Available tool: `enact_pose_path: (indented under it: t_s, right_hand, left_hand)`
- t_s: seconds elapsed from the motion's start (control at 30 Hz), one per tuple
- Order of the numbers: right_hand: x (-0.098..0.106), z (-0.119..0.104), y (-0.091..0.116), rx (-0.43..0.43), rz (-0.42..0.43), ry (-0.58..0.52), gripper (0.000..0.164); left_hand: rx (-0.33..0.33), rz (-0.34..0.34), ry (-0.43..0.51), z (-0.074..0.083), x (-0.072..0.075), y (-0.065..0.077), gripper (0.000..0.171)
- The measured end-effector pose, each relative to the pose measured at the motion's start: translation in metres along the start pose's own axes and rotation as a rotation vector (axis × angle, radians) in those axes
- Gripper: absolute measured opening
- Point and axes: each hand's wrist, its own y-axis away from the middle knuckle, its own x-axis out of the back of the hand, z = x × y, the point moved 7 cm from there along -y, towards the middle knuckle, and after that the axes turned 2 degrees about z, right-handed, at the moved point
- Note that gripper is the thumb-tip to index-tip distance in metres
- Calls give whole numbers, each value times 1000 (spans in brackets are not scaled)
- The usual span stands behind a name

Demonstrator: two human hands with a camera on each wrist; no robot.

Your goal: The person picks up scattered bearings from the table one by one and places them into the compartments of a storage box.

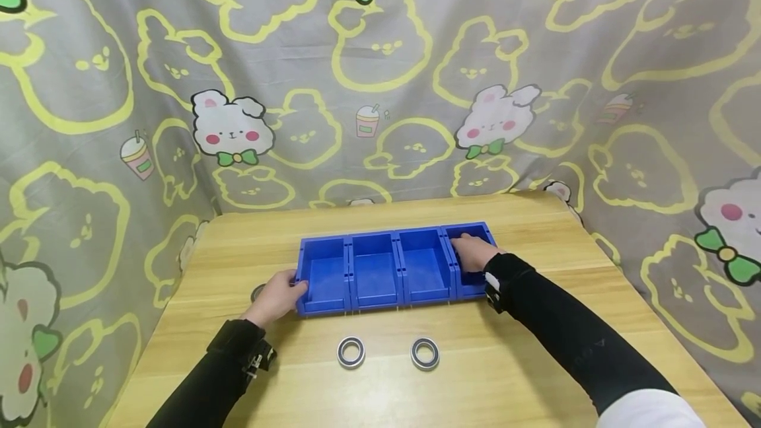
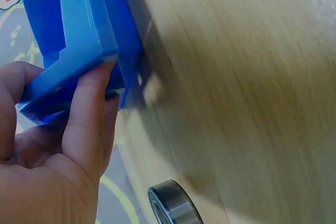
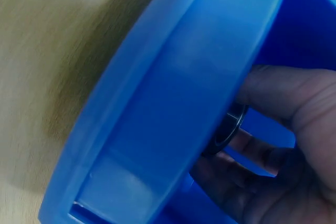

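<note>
Black and partly hidden, a ring [image 3: 228,130] sits between the thumb and fingers of the right hand [image 1: 473,254], down inside the rightmost bin [image 3: 173,98]. The right wrist view shows the pinch, but one wall of the bin covers part of the ring, so I cannot tell whether it touches the floor of the bin. Reaching in over the rim makes sense, since the walls close off the sides.

That bin ends a row of four blue bins [image 1: 376,300], set side by side with their open tops up. At the other end, the left hand [image 1: 276,297] pinches the outer wall of the leftmost bin [image 1: 327,276], thumb over the edge and fingers outside. This hold presumably steadies the whole row while the right hand is inside it.

Two more rings lie flat in front of the row, a left one [image 1: 341,353] and a right one [image 1: 415,354], well apart, which leaves room for fingers around each. Another ring [image 2: 185,203] rests just beside the left hand, partly hidden in the head view.

Beneath everything is a wood-grain table [image 1: 380,401]. Around its far side and ends hangs a grey cartoon curtain [image 1: 410,65], probably there to screen off the surroundings.
</note>
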Motion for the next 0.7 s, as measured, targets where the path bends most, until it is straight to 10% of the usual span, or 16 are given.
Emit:
enact_pose_path:
  t_s: [0.7]
  right_hand:
    - [63, -32, 47, 130, 184, 14, 27]
  left_hand:
    - [-9, -13, 5, 0, -1, 0, 40]
